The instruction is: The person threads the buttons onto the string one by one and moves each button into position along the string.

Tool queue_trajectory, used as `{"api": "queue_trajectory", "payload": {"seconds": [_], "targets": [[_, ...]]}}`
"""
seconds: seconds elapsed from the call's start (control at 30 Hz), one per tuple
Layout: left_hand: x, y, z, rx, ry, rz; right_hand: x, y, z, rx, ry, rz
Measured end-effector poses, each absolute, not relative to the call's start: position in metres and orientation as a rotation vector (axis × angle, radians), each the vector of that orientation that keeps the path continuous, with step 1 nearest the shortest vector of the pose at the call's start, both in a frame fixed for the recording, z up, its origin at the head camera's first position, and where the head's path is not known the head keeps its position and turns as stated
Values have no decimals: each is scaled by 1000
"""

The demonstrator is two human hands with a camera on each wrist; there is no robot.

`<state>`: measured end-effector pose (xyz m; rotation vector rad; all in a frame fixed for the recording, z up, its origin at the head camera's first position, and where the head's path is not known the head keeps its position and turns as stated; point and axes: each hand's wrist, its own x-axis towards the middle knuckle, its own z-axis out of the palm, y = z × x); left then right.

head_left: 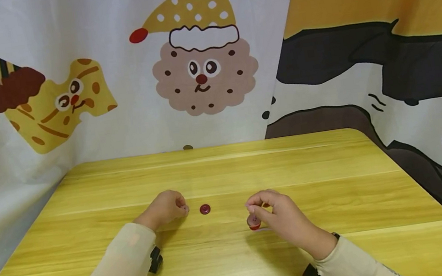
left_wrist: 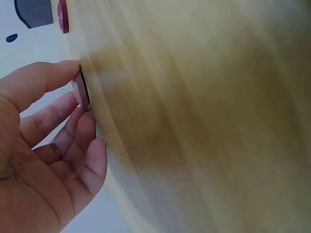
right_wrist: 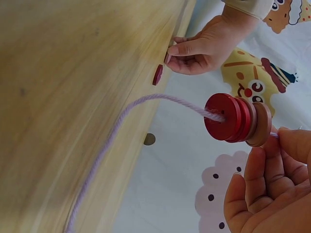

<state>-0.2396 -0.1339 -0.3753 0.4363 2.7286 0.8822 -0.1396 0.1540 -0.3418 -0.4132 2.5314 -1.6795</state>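
At the left, the left hand (head_left: 165, 207) reaches in low over the table (head_left: 222, 270), its digits bent to pinch a pale pinkish button (left_wrist: 80, 90) by the rim, the other fingers loosely curled; the button lies nearly flat to the tabletop, and whether it touches the wood I cannot tell. Just to the right of those fingertips, a dark red button (head_left: 205, 209) lies flat and free on the table, between the hands but clearly nearer the left. Further right, and slightly nearer the wearer, hangs a stack of red and pinkish buttons (right_wrist: 228, 119) threaded on a lilac cord (right_wrist: 146, 98), its axis roughly upright, pinkish face uppermost, the cord's tail curving down from the red end. The right hand (head_left: 284, 214) pinches that cord just above the stack, its fingers otherwise curved and partly spread; how much cord passes beyond them is unclear. What seems to matter most is the sideways gap: pinched button left, pinched cord right, well apart.
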Motion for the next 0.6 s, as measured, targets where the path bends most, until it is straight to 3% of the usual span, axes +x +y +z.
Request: {"api": "queue_trajectory", "payload": {"seconds": [0.6], "targets": [[-237, -138, -368, 415, 2759, 989, -138, 154, -342, -405, 2475, -1723]]}}
